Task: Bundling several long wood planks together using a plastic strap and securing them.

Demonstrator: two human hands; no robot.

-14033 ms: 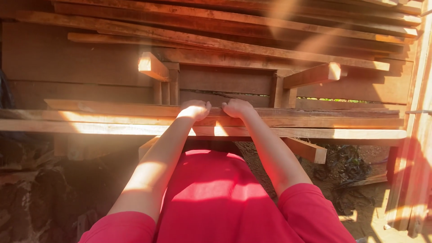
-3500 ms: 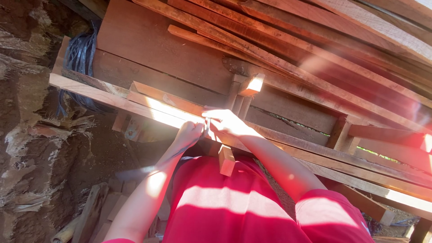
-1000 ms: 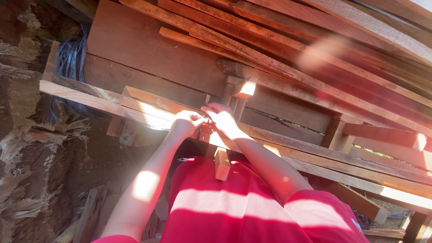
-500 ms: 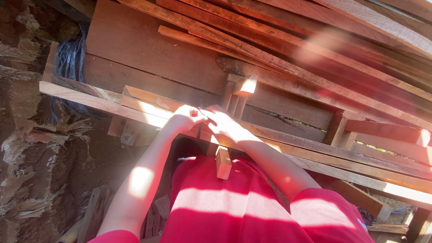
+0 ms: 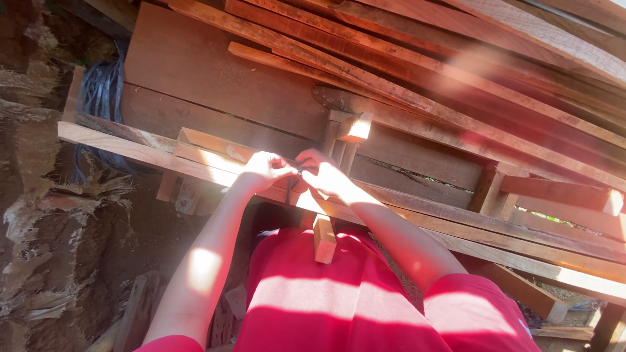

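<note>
Head view shows a small dark object point(image 5: 301, 167) pinched between your two hands, right above the long pale plank point(image 5: 130, 146) that runs across in front of you; it is too small and too sunlit to tell what it is. Your left hand point(image 5: 264, 171) is curled, its fingertips closed on the object's left end. Your right hand point(image 5: 324, 175) is also curled, fingers closed on the other end, so the two hands touch. Both rest at the plank's edge. Just below the hands a short wooden block point(image 5: 324, 238) sticks out toward your red shirt point(image 5: 339, 306). Beyond the hands, an upright wooden post point(image 5: 344, 140) rises against a stack of reddish boards point(image 5: 404, 78). Far left, dark plastic sheeting point(image 5: 101, 98) hangs beside rough earth point(image 5: 39, 228).
</note>
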